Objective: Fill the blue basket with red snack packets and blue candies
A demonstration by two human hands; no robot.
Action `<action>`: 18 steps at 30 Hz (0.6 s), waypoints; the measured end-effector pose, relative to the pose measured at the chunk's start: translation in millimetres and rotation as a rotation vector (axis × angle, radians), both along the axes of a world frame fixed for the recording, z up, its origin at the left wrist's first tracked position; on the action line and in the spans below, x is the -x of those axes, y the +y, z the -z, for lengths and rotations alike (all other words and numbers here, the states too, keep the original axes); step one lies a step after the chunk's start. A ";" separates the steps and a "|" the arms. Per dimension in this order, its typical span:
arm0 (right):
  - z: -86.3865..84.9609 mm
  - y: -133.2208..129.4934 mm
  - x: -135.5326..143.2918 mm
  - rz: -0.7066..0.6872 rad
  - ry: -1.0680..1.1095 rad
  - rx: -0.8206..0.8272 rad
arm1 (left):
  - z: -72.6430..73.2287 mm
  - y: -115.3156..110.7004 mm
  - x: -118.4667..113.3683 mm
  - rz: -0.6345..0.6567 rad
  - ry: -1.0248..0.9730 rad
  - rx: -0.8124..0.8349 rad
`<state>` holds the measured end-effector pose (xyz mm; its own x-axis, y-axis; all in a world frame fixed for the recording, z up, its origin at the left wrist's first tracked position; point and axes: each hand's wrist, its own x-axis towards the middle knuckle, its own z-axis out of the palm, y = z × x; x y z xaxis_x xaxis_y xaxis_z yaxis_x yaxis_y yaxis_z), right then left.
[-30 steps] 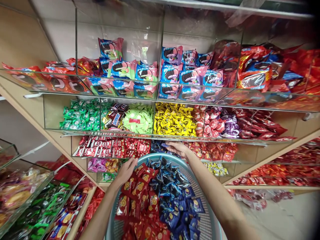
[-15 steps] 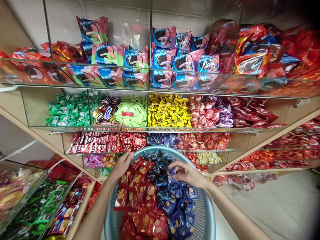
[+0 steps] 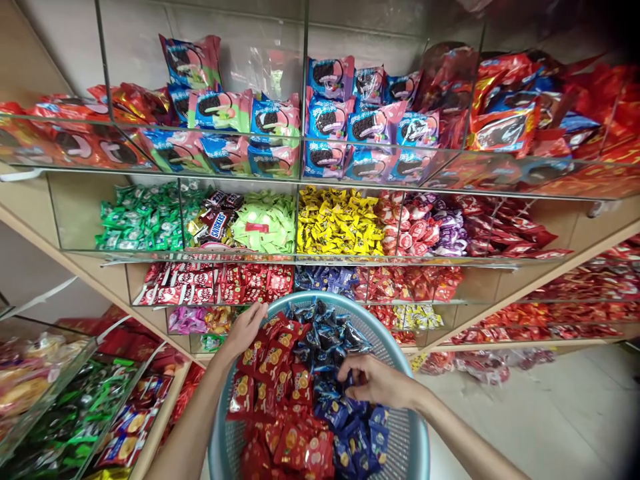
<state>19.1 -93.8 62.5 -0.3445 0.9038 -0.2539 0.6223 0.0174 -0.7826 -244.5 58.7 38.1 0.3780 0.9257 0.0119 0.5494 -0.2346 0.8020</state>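
A teal plastic basket (image 3: 417, 433) sits low in the middle, its far side towards the shelves. My left hand (image 3: 249, 328) grips its upper left rim, fingers pressed together there. Red packets (image 3: 274, 360) fill the basket's left half, black-and-blue wrapped sweets (image 3: 325, 337) lie at its far end, and blue packets (image 3: 357, 443) lie at the right. Over the blue packets is my right hand (image 3: 377, 381), its fingers curled but apart, with no packet visible between them.
Glass-fronted shelves (image 3: 240, 257) rise ahead, stocked with Oreo packs (image 3: 325, 119), green sweets (image 3: 145, 217), yellow sweets (image 3: 340, 223) and red packets (image 3: 257, 283). A side display (image 3: 75, 413) with green and black packets stands at the left. Pale floor tiles (image 3: 545, 413) show at the right.
My right hand has moved down and slightly right from the far sweets, and the blue packet between its fingers is no longer visible there. More black-and-blue sweets show. My left hand remains on the rim.
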 end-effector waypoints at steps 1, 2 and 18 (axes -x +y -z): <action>2.7 0.4 0.3 -0.007 -0.002 0.022 | 0.2 0.0 0.2 -0.001 0.000 0.001; 5.8 1.2 0.1 -0.010 0.003 0.046 | 0.5 0.0 0.4 0.003 -0.002 0.002; 36.7 12.9 -13.2 0.094 0.257 0.416 | 2.5 1.2 1.1 0.019 -0.002 0.015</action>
<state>32.4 -80.9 25.8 -0.3650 0.7743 -0.5170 0.3923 -0.3757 -0.8396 -245.6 59.9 35.6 0.3959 0.9183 -0.0014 0.5435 -0.2331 0.8064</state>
